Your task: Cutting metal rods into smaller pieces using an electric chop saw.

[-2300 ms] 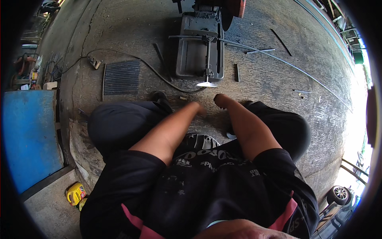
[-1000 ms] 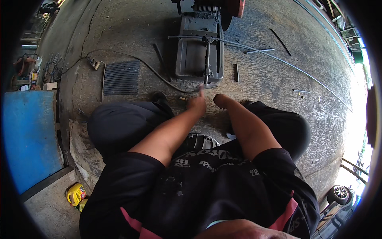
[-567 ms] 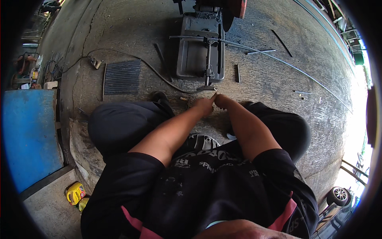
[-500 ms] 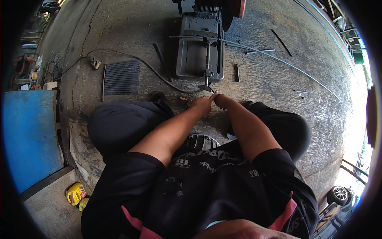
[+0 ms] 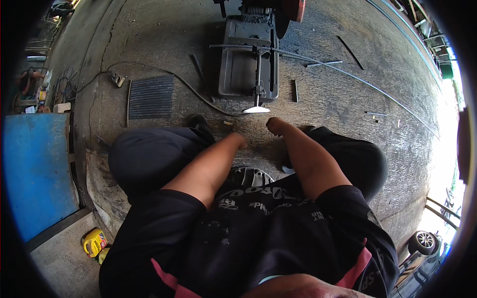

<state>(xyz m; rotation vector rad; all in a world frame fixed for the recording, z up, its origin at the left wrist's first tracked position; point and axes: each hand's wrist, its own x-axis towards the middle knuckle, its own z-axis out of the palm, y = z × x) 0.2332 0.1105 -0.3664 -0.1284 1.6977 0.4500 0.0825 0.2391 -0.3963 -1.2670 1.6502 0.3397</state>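
Observation:
A chop saw (image 5: 223, 64) stands on the floor in front of me, with a dark cutting disc (image 5: 283, 22) at its far end. A long metal rod (image 5: 343, 70) lies across its base under the vise. The vise's screw (image 5: 259, 72) runs toward me and ends in a crank handle (image 5: 256, 110), turned sideways and shining. My right hand (image 5: 274, 125) is just short of the handle's right end, fingers curled; what they hold, if anything, is hidden. Lower and to the left, my left hand (image 5: 239, 140) is apart from the handle, its fingers hidden and smeared.
Dark cut rods (image 5: 150, 97) lie in a neat row at left. A power cable (image 5: 186, 89) curves past them toward the saw. Loose offcuts (image 5: 295, 91) lie to the right. My knees flank the work. A blue panel (image 5: 37, 159) and yellow jug (image 5: 94, 242) are far left.
The crank handle has swung from slanting to nearly level. Both hands have come off it; the left drew back toward me, while the right stayed close by.

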